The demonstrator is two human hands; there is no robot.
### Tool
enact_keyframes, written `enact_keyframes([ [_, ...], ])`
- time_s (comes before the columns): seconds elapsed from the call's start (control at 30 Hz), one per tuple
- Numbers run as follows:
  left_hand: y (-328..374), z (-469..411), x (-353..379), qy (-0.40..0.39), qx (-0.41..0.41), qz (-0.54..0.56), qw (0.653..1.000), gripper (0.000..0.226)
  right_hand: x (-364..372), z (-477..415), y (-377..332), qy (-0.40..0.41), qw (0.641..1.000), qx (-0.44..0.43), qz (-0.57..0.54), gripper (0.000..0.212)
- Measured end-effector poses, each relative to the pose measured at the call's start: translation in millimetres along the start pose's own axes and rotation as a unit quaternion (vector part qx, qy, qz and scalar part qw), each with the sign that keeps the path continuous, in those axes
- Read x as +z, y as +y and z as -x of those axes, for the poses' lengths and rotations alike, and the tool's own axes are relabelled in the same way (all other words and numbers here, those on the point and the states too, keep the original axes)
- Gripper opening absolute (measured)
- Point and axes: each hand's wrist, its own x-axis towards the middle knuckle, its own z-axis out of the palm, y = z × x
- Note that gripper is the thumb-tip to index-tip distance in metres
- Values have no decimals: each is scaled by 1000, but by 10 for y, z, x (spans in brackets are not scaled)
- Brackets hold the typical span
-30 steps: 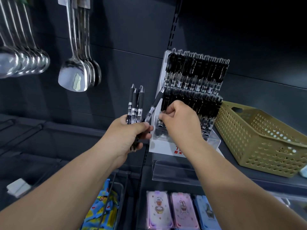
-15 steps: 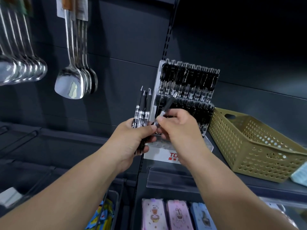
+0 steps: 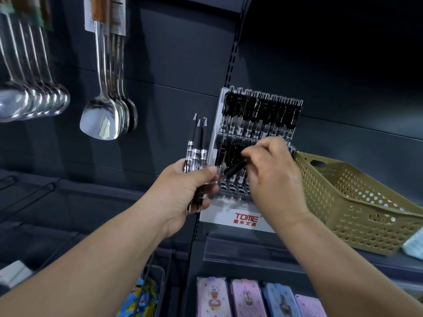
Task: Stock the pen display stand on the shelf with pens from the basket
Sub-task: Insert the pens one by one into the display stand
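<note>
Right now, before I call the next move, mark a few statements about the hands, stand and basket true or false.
1. The left hand grips three pens. True.
2. The right hand is empty. False: it pinches one pen, tilted in front of the display stand.
3. The basket sits to the right of the display stand. True.
4. The stand's top row is bare. False: black pens fill it.

On my feed, both forearms are bare along their whole visible length. The left grip (image 3: 183, 191) and right grip (image 3: 272, 177) are bare hands, wrists likewise uncovered.
</note>
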Motion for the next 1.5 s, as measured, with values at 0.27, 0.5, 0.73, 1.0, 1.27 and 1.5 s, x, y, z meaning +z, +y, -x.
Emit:
enact_keyframes([
  [0.27,-63,-41,-76,7,-10,23,1000,15,-112,-162,3,-6,976,167,-140,11],
  [0.5,-118,-102,-95,6,-8,14,1000,14,75,-209,-54,-49,935,247,-249,17],
  [0.73,-155,-118,-159,2,-13,9,1000,14,245,-165,-39,-70,930,272,-238,19],
  [1.0,-186,-123,-155,0,-10,3,1000,13,362,-54,-90,-124,941,266,-169,22],
  [1.27,-181,-100,-149,7,-16,-7,1000,13,383,-37,-118,-129,957,233,-112,18],
  [1.5,-160,-58,-98,5,-18,-8,1000,12,390,4,-121,-159,950,251,-93,18],
])
